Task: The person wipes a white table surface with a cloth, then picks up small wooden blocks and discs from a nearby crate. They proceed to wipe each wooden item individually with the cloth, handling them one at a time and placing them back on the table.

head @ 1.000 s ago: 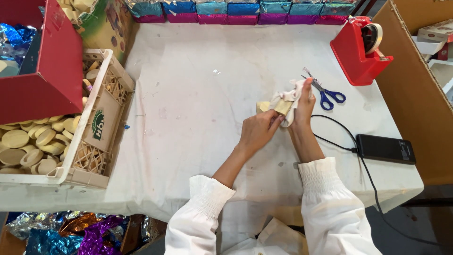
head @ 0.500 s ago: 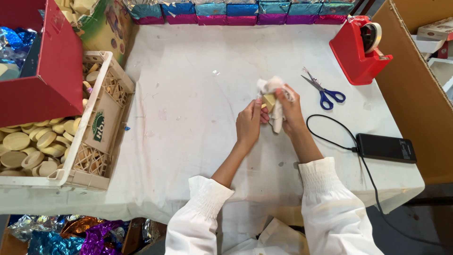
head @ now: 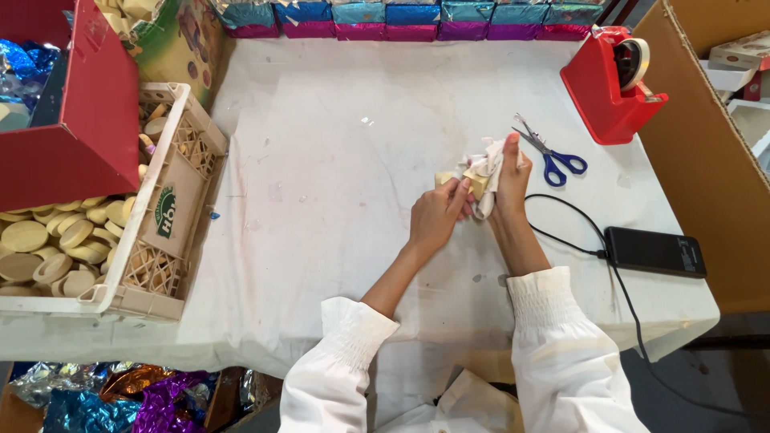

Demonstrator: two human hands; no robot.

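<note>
Mid-tabletop (head: 337, 160): soap bar (head: 473, 182), long axis left-right, pinched by left hand (head: 437, 216); right hand (head: 512, 172) presses white cloth (head: 488, 160); bare room leftward, scissors (head: 549, 152) just right.

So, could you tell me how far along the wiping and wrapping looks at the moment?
Done: a row of foil-wrapped blocks lines the table's far edge. In hand: the left hand holds a yellow bar while the right hand presses a white cloth on it. Left: many bare pieces fill the crate.

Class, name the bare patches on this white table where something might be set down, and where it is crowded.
Free: the wide stretch between the crate and the hands, up to the foil boxes. Crowded: the right, with scissors, tape dispenser and black device.
</note>
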